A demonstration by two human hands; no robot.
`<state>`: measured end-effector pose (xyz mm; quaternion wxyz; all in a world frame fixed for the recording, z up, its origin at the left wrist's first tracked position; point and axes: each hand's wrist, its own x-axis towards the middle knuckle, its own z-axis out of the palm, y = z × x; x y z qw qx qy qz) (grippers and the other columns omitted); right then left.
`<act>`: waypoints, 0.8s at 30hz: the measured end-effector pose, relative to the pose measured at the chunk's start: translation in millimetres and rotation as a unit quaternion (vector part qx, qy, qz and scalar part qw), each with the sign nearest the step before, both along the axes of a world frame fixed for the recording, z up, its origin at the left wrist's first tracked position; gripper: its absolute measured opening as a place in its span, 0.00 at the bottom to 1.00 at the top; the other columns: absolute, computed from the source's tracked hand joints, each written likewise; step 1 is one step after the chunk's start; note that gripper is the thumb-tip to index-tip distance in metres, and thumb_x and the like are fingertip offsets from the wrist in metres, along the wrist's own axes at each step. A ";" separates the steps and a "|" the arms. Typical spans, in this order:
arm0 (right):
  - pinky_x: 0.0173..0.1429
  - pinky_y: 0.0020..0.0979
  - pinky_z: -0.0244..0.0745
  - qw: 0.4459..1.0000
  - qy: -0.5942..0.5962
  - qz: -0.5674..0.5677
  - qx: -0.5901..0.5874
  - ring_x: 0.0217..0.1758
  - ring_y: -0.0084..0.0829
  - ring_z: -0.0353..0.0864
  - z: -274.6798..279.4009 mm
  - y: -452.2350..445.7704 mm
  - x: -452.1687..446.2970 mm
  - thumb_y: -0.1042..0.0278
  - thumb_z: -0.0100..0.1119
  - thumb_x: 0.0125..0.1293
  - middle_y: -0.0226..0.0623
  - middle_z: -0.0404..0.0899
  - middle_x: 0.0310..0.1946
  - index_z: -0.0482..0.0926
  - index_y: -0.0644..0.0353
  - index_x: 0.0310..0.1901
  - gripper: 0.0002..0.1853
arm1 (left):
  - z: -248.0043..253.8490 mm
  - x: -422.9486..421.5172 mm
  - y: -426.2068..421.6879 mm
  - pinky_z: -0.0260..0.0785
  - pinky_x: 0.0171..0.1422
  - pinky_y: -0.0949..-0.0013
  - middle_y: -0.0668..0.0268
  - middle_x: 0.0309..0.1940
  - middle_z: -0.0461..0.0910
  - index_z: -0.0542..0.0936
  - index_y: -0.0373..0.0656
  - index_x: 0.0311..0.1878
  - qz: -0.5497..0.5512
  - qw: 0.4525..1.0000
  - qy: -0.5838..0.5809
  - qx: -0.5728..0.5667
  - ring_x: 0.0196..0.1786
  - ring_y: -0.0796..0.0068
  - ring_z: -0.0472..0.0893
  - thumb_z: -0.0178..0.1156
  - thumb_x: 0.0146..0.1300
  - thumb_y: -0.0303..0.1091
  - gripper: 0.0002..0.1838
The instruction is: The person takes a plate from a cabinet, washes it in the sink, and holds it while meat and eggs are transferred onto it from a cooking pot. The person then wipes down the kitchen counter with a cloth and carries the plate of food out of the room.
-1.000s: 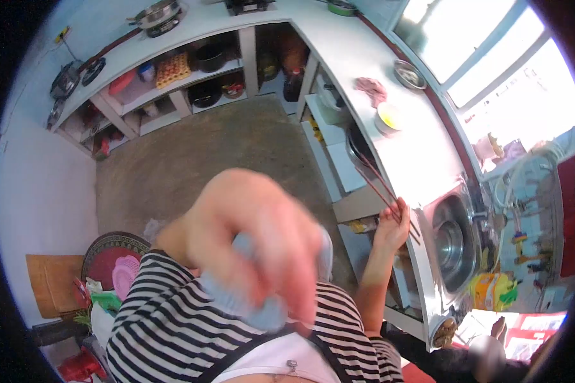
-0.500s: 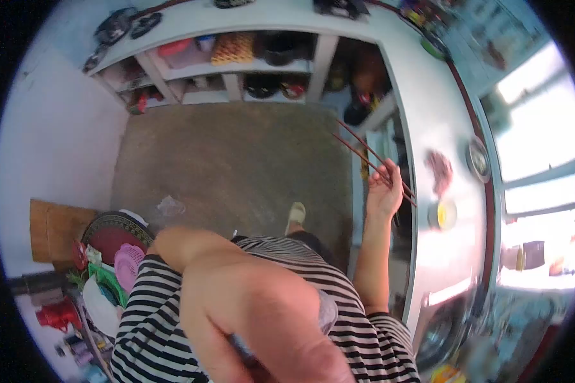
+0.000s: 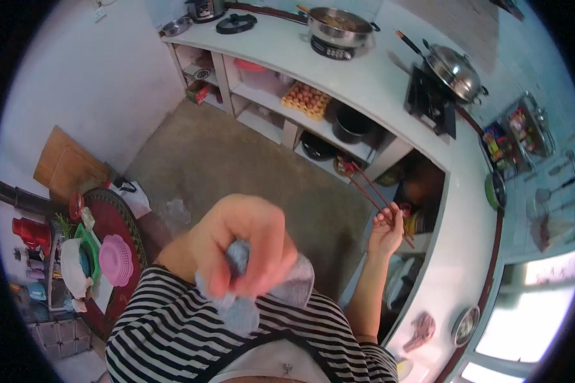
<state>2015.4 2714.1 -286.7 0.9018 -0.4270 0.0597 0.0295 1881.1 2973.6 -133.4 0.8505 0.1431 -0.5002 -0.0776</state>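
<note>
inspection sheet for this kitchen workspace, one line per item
Surface: long white countertop, with a lidded silver metal pan on a black stove.
Job's things: reddish-brown chopsticks; crumpled pale grey-blue cloth-like item.
Clutter: crumpled clear plastic on the brown floor.
Grips: left hand clutches the cloth-like item; right hand holds the chopsticks.
Cables: white wall socket, upper left; any cord too small to tell.
Surroundings: bright window, lower right.

Single head-worn camera, facing forward and steeply down (wide, dark-cornered view); left hand (image 3: 254,246) nearest lens, striped shirt (image 3: 166,319) below, floor (image 3: 217,163) beyond, white countertop (image 3: 465,204) farther off.
</note>
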 end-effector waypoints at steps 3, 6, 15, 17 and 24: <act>0.28 0.27 0.69 1.000 -0.010 0.014 -0.006 0.25 0.26 0.72 -6.2 28.9 31.2 0.61 0.42 0.65 0.35 0.74 0.27 0.70 0.66 0.43 0.15 | -25.4 21.7 34.6 0.62 0.15 0.77 0.60 0.23 0.72 0.69 0.33 0.33 0.038 0.996 0.076 -0.015 0.15 0.76 0.69 0.57 0.56 0.33 0.12; 0.28 0.27 0.68 0.999 -0.024 0.007 -0.022 0.25 0.25 0.72 -8.9 67.9 78.3 0.61 0.42 0.65 0.36 0.74 0.27 0.70 0.66 0.43 0.15 | -39.6 57.3 82.2 0.60 0.13 0.78 0.61 0.20 0.71 0.66 0.36 0.29 0.054 0.993 0.094 -0.044 0.13 0.77 0.68 0.56 0.57 0.32 0.11; 0.47 0.37 0.73 0.992 -0.115 0.036 -0.032 0.37 0.38 0.75 36.4 226.4 191.7 0.56 0.33 0.67 0.41 0.73 0.34 0.68 0.67 0.46 0.21 | -47.3 193.3 220.7 0.59 0.25 0.82 0.63 0.22 0.72 0.71 0.36 0.41 0.265 0.876 0.244 0.322 0.21 0.83 0.68 0.51 0.60 0.34 0.12; 0.51 0.35 0.67 0.955 -0.224 0.055 -0.186 0.41 0.36 0.74 35.4 264.5 200.6 0.54 0.38 0.65 0.46 0.73 0.38 0.69 0.69 0.46 0.23 | -87.7 243.6 218.3 0.61 0.34 0.82 0.65 0.27 0.74 0.70 0.36 0.48 0.248 0.834 0.291 0.398 0.30 0.83 0.70 0.46 0.62 0.40 0.18; 0.53 0.42 0.64 0.597 -0.583 0.187 -0.519 0.48 0.44 0.68 24.0 360.1 259.9 0.72 0.53 0.48 0.42 0.67 0.41 0.70 0.60 0.48 0.21 | -152.0 348.6 233.1 0.65 0.45 0.73 0.64 0.35 0.76 0.73 0.38 0.47 0.201 0.760 0.575 0.228 0.40 0.76 0.73 0.43 0.63 0.44 0.20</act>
